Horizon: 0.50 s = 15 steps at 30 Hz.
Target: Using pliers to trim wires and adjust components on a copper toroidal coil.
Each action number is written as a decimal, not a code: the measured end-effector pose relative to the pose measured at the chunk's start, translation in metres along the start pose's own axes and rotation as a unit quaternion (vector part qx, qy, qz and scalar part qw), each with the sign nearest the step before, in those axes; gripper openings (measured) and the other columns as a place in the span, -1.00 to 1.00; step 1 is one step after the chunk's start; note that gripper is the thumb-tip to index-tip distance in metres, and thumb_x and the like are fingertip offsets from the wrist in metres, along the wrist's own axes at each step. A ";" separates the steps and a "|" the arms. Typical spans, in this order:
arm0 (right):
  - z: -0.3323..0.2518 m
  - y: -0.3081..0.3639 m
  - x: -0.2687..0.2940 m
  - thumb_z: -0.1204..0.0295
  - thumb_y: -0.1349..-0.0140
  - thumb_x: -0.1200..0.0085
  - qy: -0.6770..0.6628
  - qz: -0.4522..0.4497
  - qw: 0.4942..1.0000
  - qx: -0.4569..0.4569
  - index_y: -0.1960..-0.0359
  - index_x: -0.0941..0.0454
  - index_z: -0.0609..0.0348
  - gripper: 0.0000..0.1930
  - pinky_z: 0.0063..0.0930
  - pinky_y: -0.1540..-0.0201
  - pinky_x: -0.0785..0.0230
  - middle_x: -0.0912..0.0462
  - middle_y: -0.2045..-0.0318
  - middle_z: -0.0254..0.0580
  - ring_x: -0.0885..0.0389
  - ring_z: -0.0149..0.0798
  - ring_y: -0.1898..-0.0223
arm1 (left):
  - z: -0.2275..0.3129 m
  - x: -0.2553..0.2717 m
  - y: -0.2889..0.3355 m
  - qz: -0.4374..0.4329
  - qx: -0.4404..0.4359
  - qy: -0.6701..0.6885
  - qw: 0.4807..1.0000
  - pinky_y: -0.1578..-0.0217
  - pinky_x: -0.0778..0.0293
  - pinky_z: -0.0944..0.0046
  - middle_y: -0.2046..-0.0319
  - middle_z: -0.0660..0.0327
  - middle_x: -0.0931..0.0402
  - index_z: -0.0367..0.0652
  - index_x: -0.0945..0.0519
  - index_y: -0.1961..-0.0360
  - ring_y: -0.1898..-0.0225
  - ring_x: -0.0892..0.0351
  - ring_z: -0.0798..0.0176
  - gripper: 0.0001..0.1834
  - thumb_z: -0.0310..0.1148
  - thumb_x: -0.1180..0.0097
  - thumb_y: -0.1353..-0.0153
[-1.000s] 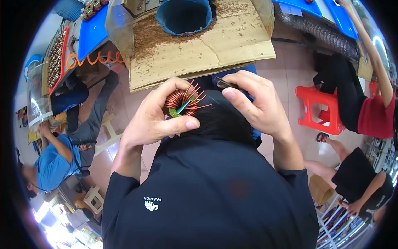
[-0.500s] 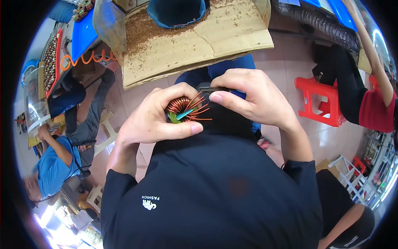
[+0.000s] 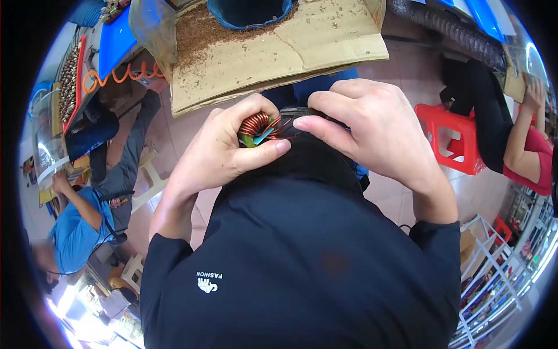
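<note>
Hands meet at centre frame: the left hand point(image 3: 224, 154) grips a copper coil point(image 3: 257, 126). At three o'clock of it, the right hand point(image 3: 372, 125) curls, pinching a dark tool point(image 3: 297, 111). Cardboard point(image 3: 279, 49) lies at twelve o'clock.

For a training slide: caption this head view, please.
Left hand holds a copper-wound ring coil while right hand works beside it.

Copper coil point(image 3: 258, 128) half hidden by hands
</note>
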State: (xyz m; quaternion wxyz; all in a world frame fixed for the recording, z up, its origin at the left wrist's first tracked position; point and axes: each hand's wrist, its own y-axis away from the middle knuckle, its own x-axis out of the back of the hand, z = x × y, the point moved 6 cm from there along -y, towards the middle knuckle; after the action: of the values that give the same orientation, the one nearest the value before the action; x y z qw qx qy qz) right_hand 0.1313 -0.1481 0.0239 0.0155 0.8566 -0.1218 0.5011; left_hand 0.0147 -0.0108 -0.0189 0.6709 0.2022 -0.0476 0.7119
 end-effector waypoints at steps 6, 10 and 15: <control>0.017 0.007 0.004 0.23 -0.30 -0.21 -0.137 0.107 0.982 -0.069 0.26 -0.65 0.24 -0.72 -0.22 0.27 -0.51 -0.66 0.39 0.00 -0.68 0.04 0.32 | -0.005 0.001 0.010 0.000 0.086 0.229 0.969 0.10 -0.43 0.44 0.17 0.37 -0.49 -0.19 -0.49 0.00 0.14 -0.45 0.50 -0.55 -0.39 -0.43 -0.14; 0.022 0.018 -0.009 0.25 -0.32 -0.20 -0.219 0.116 0.964 -0.093 0.22 -0.64 0.30 -0.71 -0.27 0.23 -0.52 -0.68 0.35 0.03 -0.68 0.05 0.30 | -0.010 -0.003 0.013 -0.007 0.060 0.317 0.946 -0.08 -0.40 0.38 0.09 0.31 -0.52 -0.21 -0.46 -0.11 0.03 -0.48 0.45 -0.47 -0.41 -0.42 -0.15; 0.021 0.014 -0.014 0.26 -0.32 -0.19 -0.251 0.097 0.960 -0.081 0.21 -0.64 0.30 -0.71 -0.25 0.21 -0.52 -0.68 0.34 0.03 -0.68 0.05 0.29 | 0.000 -0.004 0.005 -0.012 0.010 0.234 0.972 -0.05 -0.41 0.41 0.09 0.29 -0.55 -0.25 -0.49 -0.06 0.05 -0.50 0.46 -0.52 -0.46 -0.41 -0.15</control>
State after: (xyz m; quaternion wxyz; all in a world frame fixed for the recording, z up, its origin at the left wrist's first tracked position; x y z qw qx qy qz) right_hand 0.1397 -0.1626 0.0002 0.0053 0.9347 -0.2448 0.2577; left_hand 0.0093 -0.0150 -0.0196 0.6701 0.0371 0.1206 0.7314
